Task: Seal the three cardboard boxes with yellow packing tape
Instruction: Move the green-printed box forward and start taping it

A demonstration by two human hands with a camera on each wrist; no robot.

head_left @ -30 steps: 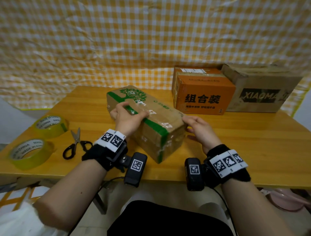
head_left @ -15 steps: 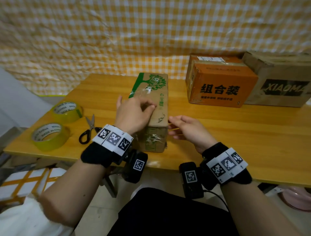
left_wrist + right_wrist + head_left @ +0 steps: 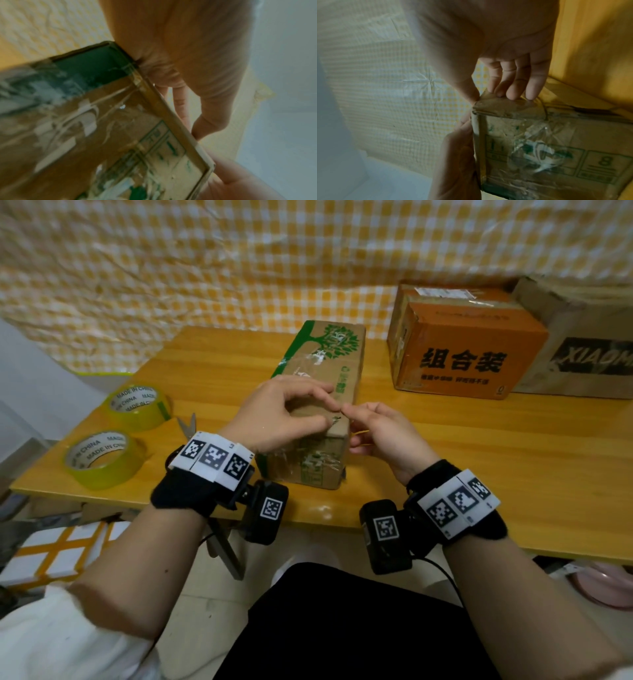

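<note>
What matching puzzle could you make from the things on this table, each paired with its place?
Things:
1. green-tree box
2. orange box
3. tape rolls
4. scissors

Places:
A. far right, beside a brown box with dark lettering
B. near left corner of the table, one roll behind the other
C. middle of the table, under the left hand and right hand
D. between the rolls and the left wrist, mostly hidden

Pairs: 1-C, 2-A, 3-B, 4-D
</note>
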